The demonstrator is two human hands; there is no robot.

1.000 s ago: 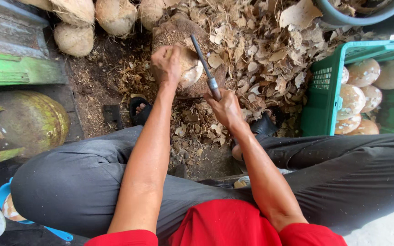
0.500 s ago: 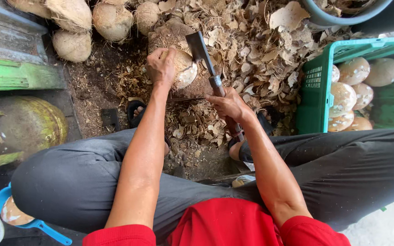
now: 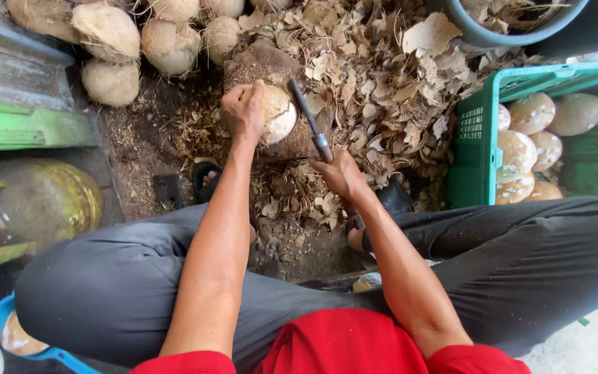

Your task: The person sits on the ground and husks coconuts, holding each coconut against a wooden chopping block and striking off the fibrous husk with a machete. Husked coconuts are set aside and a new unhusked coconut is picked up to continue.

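Note:
My left hand (image 3: pixel 242 109) grips a partly peeled pale coconut (image 3: pixel 278 114) and presses it onto a brown wooden chopping block (image 3: pixel 264 66). In my right hand (image 3: pixel 340 173) is a knife (image 3: pixel 307 118) with a long dark blade; the blade points up and away, just right of the coconut and close against it. Both forearms reach out over my knees in dark trousers.
A green plastic crate (image 3: pixel 479 138) with several peeled coconuts stands at the right. Unpeeled brown coconuts (image 3: pixel 109 31) lie at the top left. Dry shell chips (image 3: pixel 382 76) cover the ground behind the block. A greenish gas cylinder (image 3: pixel 36 201) lies at the left, a grey tub (image 3: pixel 513 28) at the top right.
The knife blade has come down from above the coconut to its right side. My left hand has kept its hold on the coconut and turned it a little.

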